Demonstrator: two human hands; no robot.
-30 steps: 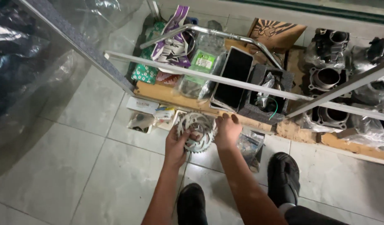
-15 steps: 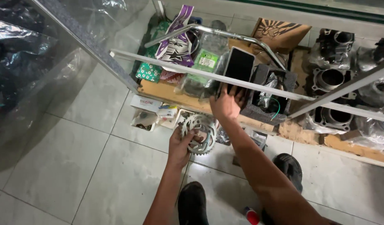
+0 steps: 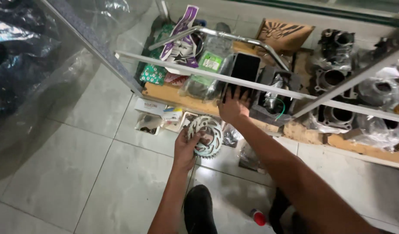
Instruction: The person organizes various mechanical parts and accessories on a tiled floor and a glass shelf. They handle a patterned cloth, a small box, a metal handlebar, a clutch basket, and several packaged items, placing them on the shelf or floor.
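So, looking down from the head camera: the left hand (image 3: 185, 148) is gripping a round silver toothed metal sprocket (image 3: 204, 135) by its left edge, fingers closed around the rim, holding it just above the pale tiled floor (image 3: 78, 173). The right hand (image 3: 233, 107) is reaching past it, up and to the right, with fingers spread open and fingertips pressing on a flat black rectangular box (image 3: 245, 68) that's standing on the low wooden shelf (image 3: 178, 96). So the sprocket is sitting below and slightly left of the right hand, not touching it.

Packages: a clear bag with a green label (image 3: 209, 63) is lying just left of the black box, and a purple-and-white printed card (image 3: 181, 41) is leaning further left, with a green patterned packet (image 3: 152, 74) below it at the shelf's end. A small white box (image 3: 151, 106) and a clear plastic packet (image 3: 148, 123) are lying on the floor left of the sprocket. A brown cardboard box with a dark sunburst print (image 3: 284, 32) is resting at the back, near grey metal engine cylinders (image 3: 334, 80).
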